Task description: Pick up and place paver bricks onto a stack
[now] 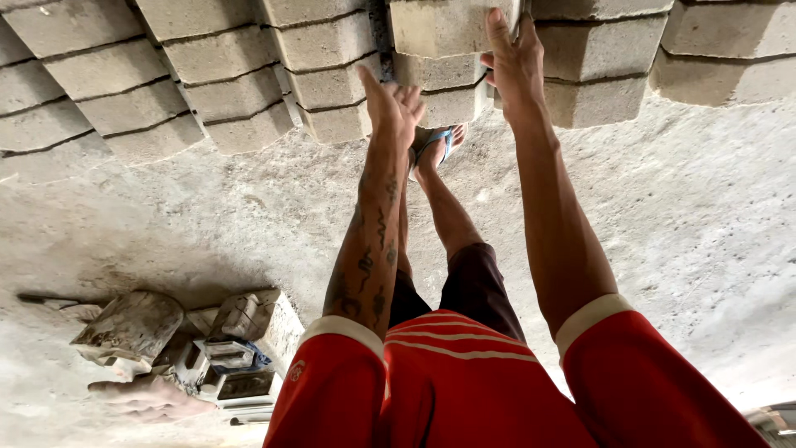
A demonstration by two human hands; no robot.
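Observation:
My right hand is stretched out flat, fingers together, against the right side of a grey concrete block on a stack. My left hand is also flat and extended. It sits at the left end of the lower blocks of the same stack, and I cannot tell if it touches them. Neither hand is curled around anything. Between my arms I see my dark shorts, my legs and a foot in a blue sandal.
Rows of grey concrete blocks line the far side, with more to the right. The rough concrete floor spreads around me. At lower left another person's hand rests by a dirty metal mould and a mortar-caked lump.

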